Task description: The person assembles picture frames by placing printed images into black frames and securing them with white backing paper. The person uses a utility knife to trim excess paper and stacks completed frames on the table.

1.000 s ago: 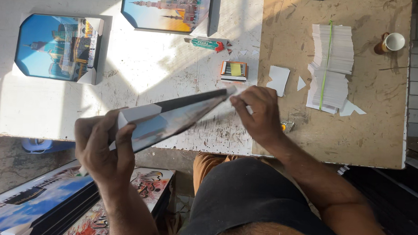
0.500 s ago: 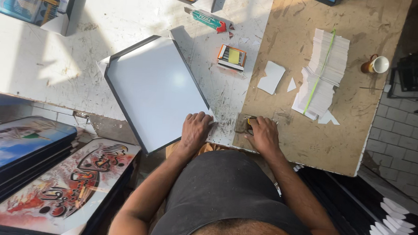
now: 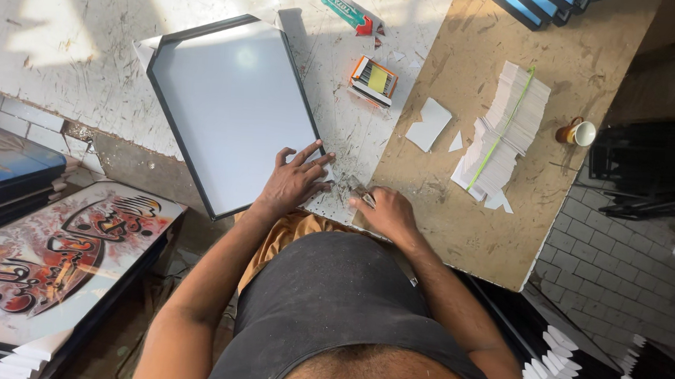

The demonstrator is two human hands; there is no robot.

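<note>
Head view, looking straight down. Left hand: palm down, fingers spread flat, pressing on the lower-right corner of the framed panel; nothing grasped. Left forearm runs up from the torso, elbow bent outward. Right hand: fingers curled in a loose fist at the near edge of the table, just beside the panel corner; a small dark item shows at the fingertips, but whether it is gripped — cannot tell.

Panel: rect., plain white matte back, thin black frame, lying flat on the white worktop, its lower-left part overhanging the edge. Worktop surface is scratched, chipped and paint-flecked. To the right, a brown board top, rough and dusty.

Around: small orange box near the panel's upper-right side; red-green tube above it; stack of white card pieces w/ a green band across; loose white scraps; orange-white cup. Below left, a framed calligraphy picture, red, black and white, leaning beside the table.
</note>
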